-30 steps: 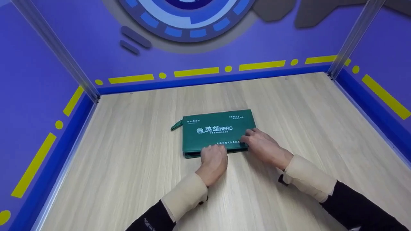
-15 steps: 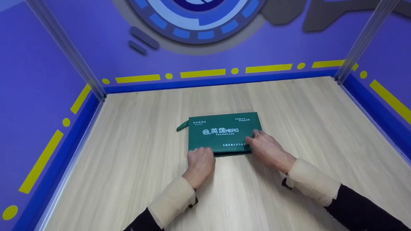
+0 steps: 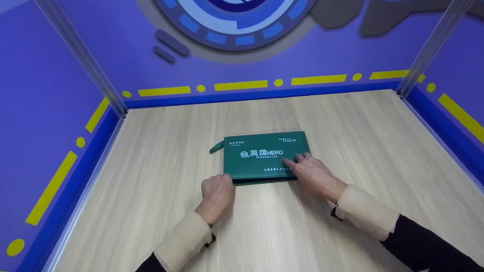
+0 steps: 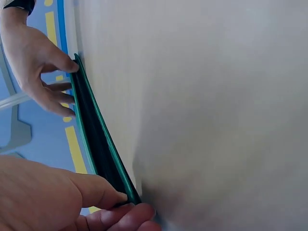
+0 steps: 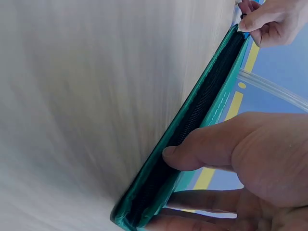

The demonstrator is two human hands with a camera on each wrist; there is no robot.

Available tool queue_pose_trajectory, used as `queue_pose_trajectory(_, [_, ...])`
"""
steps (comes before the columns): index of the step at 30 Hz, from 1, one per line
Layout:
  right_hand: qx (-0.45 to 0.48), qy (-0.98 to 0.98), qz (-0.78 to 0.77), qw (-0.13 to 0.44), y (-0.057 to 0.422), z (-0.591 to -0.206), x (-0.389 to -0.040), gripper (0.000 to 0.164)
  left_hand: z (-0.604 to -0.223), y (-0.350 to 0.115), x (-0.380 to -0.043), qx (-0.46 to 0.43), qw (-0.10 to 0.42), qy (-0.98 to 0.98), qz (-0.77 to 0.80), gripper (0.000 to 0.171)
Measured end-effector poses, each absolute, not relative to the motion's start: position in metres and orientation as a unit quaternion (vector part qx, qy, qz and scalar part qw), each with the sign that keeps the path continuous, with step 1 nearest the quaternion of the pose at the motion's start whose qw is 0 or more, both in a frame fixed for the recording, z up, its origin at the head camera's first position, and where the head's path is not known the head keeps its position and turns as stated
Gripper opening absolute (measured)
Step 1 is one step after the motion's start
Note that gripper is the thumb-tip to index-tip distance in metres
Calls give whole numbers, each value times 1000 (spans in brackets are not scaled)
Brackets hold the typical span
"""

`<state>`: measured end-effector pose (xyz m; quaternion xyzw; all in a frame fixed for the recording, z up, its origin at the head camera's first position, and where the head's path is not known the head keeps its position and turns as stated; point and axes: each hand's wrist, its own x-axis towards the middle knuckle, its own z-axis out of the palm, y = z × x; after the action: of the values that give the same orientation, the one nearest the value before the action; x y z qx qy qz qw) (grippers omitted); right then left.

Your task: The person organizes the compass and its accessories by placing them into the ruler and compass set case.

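Note:
A green zip pouch (image 3: pixel 261 164) with white lettering and "HERO" on top lies flat on the wooden table (image 3: pixel 159 151). A wrist strap (image 3: pixel 216 147) sticks out at its far left corner. My left hand (image 3: pixel 218 194) is at the near left corner, its thumb and fingers pinching at the end of the zipper; the zipper pull is hidden there. With the thumb on the zipper side and fingers over the top, my right hand (image 3: pixel 315 175) grips the near right part. Dark zipper teeth (image 5: pixel 199 103) run along the front side in the right wrist view.
Blue-purple panels (image 3: pixel 242 71) with yellow dashes enclose the table at the back and both sides. Metal posts (image 3: pixel 81 56) stand at the back corners. Both forearms wear beige cuffs (image 3: pixel 185 240) and dark sleeves.
My left hand has slid left along the pouch's front edge, from near the middle to the left corner. My right hand stays at the right end, its index finger now extended further over the top.

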<state>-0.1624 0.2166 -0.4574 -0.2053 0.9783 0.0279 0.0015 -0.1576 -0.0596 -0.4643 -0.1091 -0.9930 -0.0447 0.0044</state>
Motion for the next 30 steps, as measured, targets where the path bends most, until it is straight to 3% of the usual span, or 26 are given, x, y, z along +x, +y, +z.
queue_pose_trajectory(13, [-205, 978, 28, -3, 217, -459, -160, 49, -463, -83, -171, -129, 11, -991, -46, 26])
queue_pose_trajectory(30, [-231, 969, 70, -49, 216, -466, -153, 47, -476, -94, -206, -167, 104, -980, -15, 24])
